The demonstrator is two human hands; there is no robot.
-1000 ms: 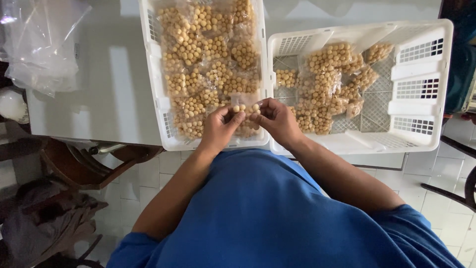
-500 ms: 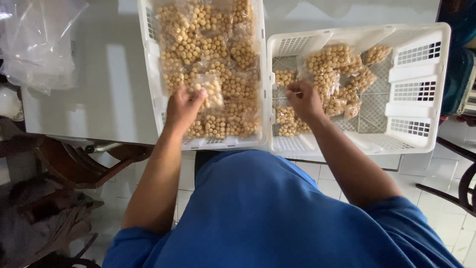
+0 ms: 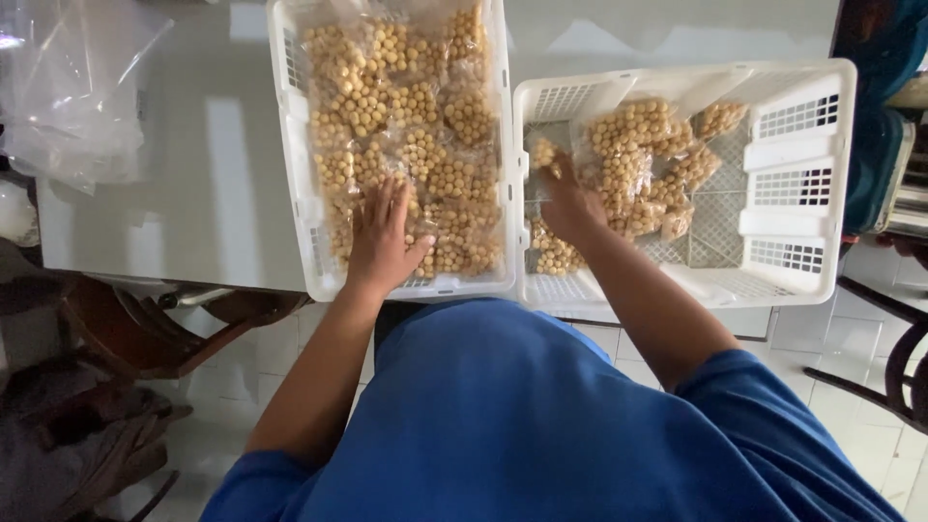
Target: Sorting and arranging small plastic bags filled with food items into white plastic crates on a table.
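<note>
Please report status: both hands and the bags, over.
Left hand flat, open, on bags in left crate. Right hand in right crate, on a bag; grip unclear. Nothing in the way.

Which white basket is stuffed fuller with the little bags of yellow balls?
The left white plastic crate, under the left hand: bags cover its whole floor. The right white plastic crate shows bare mesh.

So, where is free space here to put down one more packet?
The right crate has bare mesh floor between its packet heap and its right wall. The white table is bare between the plastic bags and the left crate, which is full under the left hand.
</note>
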